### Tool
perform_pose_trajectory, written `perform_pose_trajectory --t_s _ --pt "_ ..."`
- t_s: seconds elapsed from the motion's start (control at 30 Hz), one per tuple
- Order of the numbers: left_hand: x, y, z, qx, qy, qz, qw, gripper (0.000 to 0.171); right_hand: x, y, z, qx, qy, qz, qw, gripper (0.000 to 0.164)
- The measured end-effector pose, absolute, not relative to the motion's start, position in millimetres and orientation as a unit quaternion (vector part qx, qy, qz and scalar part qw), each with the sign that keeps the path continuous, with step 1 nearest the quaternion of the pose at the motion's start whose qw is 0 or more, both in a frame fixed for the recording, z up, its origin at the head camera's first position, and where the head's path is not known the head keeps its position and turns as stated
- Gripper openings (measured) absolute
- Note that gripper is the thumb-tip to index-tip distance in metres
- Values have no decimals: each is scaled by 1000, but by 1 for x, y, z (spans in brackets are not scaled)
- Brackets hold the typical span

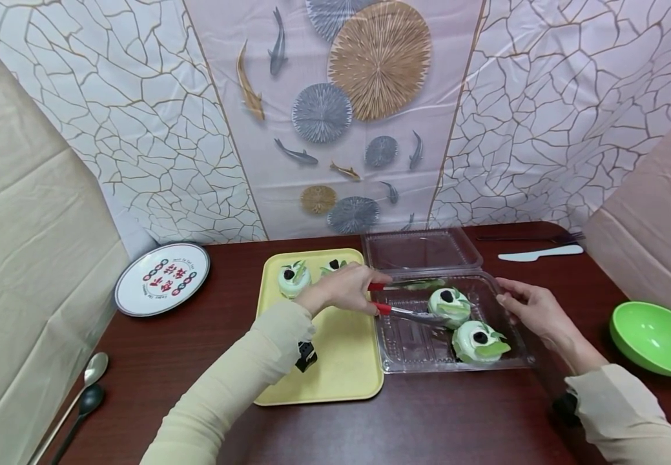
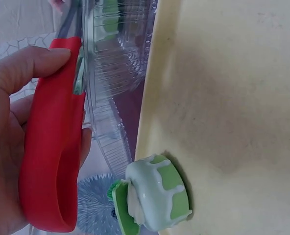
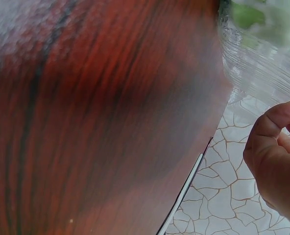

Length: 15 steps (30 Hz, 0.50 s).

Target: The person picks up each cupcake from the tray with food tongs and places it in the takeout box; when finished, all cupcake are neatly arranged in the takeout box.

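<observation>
My left hand (image 1: 343, 289) grips red-handled metal tongs (image 2: 52, 132), whose spread arms reach over the clear plastic container (image 1: 405, 361). The lower arm's tip overlaps the bottom edge of a small green-and-white cake (image 1: 448, 307) topped with a dark berry and green slices. A second such cake (image 1: 480, 342) sits just in front of it in the container. My right hand (image 1: 535, 310) pinches the container's right rim between thumb and fingers. Two similar cakes stand on the yellow tray (image 1: 335, 361), one at its far left (image 1: 294, 279), the other (image 1: 332, 266) partly hidden by my left hand.
The container's lid (image 1: 422, 250) lies folded back. A printed white plate (image 1: 163, 279) is at the left, with a metal spoon (image 1: 95, 368) and a black spoon (image 1: 90, 399) nearer me. At the right are a white knife (image 1: 540, 253), a dark fork (image 1: 567, 238) and a green bowl (image 1: 660, 339).
</observation>
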<state>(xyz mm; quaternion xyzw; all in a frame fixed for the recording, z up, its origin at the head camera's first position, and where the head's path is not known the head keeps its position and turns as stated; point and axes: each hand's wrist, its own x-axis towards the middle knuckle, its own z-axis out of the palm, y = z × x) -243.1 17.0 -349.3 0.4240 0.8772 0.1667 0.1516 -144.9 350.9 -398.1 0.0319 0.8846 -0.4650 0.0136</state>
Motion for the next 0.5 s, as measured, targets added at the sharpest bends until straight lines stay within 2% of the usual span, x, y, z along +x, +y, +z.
perform_pose_trajectory --t_s 0.5 --pt "-251 16 -338 445 870 137 160 67 -143 350 -396 30 887 -460 25 51"
